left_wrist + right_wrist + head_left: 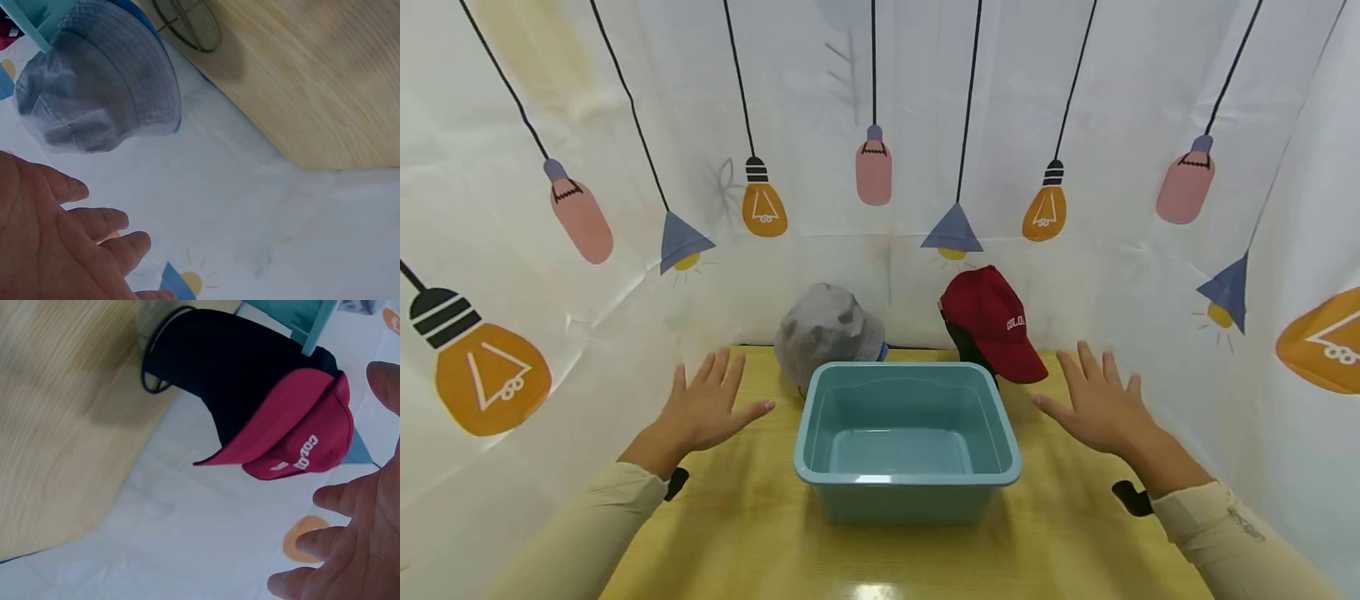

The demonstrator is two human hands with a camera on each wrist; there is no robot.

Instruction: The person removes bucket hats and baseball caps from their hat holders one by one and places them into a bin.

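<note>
A light teal plastic basin (906, 504) stands in the middle of the wooden table, with nothing inside it. Behind its left side is a grey bucket hat (823, 329), and behind its right side a red cap (988, 312) with white lettering; a black form shows beneath the cap. My left hand (703, 410) hovers left of the basin with fingers spread, nearest the bucket hat (94, 81). To the basin's right, my right hand (1101, 404) is held out the same way, nearest the red cap (306, 431). Neither hand touches anything.
A white curtain (880, 275) printed with hanging lamps encloses the back and both sides of the wooden table (737, 533). Under the bucket hat, the left wrist view shows a round wire base (209, 40). A dark ring base (150, 378) sits under the cap.
</note>
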